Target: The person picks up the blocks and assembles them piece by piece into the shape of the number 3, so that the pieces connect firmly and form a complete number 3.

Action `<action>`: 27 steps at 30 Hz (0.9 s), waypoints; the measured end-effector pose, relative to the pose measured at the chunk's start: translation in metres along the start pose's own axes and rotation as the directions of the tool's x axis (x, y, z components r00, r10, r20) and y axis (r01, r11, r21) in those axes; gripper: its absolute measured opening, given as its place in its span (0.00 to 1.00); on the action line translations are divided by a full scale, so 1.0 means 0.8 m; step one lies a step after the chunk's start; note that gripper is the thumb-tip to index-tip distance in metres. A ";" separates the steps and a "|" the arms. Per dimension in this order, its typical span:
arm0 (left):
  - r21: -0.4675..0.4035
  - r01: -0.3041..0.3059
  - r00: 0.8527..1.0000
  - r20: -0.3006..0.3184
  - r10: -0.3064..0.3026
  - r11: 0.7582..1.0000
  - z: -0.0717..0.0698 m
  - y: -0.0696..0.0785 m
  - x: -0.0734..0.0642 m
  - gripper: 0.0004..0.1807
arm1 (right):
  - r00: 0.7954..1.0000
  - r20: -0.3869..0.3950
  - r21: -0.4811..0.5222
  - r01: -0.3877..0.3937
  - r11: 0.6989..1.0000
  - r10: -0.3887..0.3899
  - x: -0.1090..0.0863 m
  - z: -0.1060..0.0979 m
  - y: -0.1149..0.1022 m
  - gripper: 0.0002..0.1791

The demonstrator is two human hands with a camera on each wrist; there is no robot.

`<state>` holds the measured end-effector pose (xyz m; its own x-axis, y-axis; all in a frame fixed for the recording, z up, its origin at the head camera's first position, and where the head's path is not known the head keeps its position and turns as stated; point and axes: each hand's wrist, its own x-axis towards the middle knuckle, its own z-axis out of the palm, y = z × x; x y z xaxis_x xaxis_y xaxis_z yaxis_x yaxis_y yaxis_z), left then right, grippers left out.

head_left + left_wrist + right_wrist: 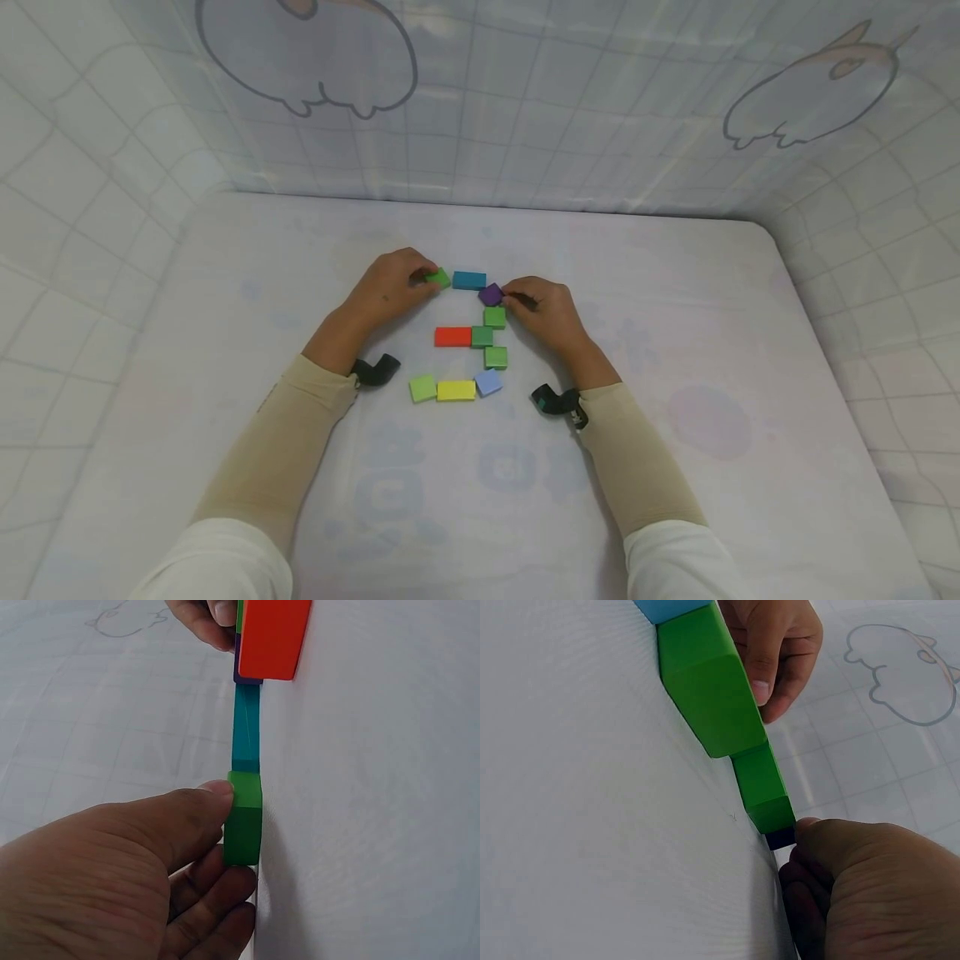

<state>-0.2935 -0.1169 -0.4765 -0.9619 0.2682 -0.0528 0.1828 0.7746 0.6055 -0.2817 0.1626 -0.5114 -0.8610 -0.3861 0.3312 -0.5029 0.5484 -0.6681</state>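
My left hand (386, 287) pinches a green block (440, 278) between thumb and fingers, just left of a blue rectangular block (469, 280). In the left wrist view the thumb presses on that green block's (244, 817) side. My right hand (543, 310) pinches a small purple block (491, 295), turned at an angle by the blue block's right end. The right wrist view shows only a dark sliver of the purple block (781, 838) at the fingertips. Below it stand a green block (494, 317), a darker green block (482, 337) joined to a red block (452, 337), and another green block (496, 357).
Nearest me, a lime block (423, 388), a yellow block (456, 391) and a tilted light-blue block (488, 382) form a bottom row between the forearms. A pale printed cloth (637, 500) covers the table; a grid-patterned curtain (570, 108) rises behind its far edge.
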 end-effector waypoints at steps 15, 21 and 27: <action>0.024 -0.041 0.999 -0.014 0.041 0.999 0.000 0.001 0.002 0.17 | 1.000 -0.010 0.011 0.017 1.000 -0.017 0.001 -0.002 0.000 0.10; 0.025 -0.033 0.999 -0.008 0.033 0.999 0.001 0.002 0.002 0.17 | 1.000 -0.006 0.004 0.012 1.000 -0.012 0.001 -0.001 0.000 0.10; 0.019 -0.034 0.999 -0.009 0.034 0.999 0.001 0.002 0.002 0.17 | 1.000 -0.003 0.002 0.005 1.000 -0.005 0.002 -0.001 0.002 0.10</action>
<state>-0.2949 -0.1149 -0.4764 -0.9568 0.2895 -0.0253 0.2191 0.7759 0.5916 -0.2838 0.1634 -0.5113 -0.8585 -0.3866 0.3370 -0.5074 0.5449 -0.6675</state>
